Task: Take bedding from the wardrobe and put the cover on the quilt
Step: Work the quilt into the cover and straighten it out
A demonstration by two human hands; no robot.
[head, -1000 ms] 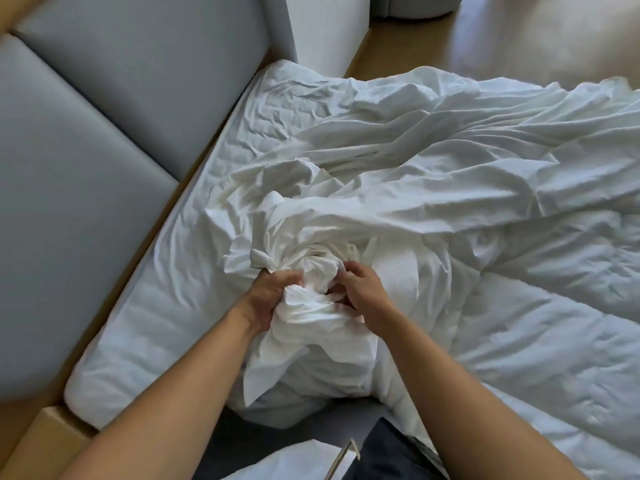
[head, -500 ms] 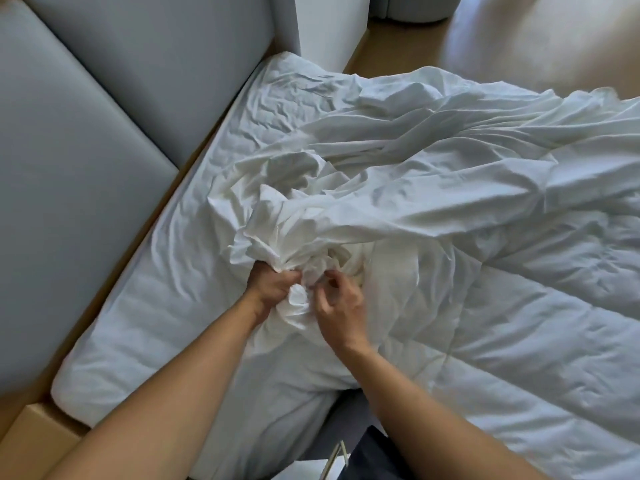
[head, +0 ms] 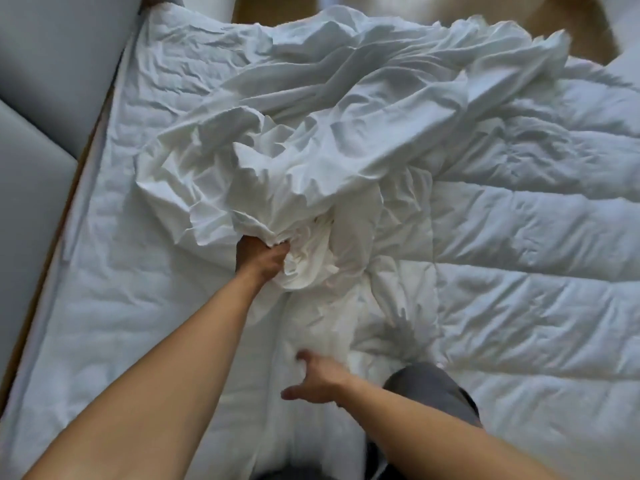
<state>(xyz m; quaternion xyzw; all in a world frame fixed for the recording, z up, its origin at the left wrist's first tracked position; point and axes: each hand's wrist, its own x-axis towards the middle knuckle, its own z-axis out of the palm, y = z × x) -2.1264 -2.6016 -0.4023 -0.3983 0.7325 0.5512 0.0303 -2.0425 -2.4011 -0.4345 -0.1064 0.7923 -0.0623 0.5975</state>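
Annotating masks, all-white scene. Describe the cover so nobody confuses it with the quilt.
Right of the grey padded wall panels lies the bed. On it, the cover is the thin, sharply creased sheet bunched in the left hand, unlike the puffy, channel-stitched quilt.

A: The cover point(head: 311, 140) at the centre?
B: Thin white cloth, matt, sharply creased.
A: And the quilt point(head: 536, 271) at 3 o'clock?
B: Padded white cloth, matt, soft, stitched in puffy bands.
A: The headboard point(head: 41, 64) at 10 o'clock?
B: Grey panels, smooth, faint sheen. At 12 o'clock the floor point(head: 273, 8) looks like wood.
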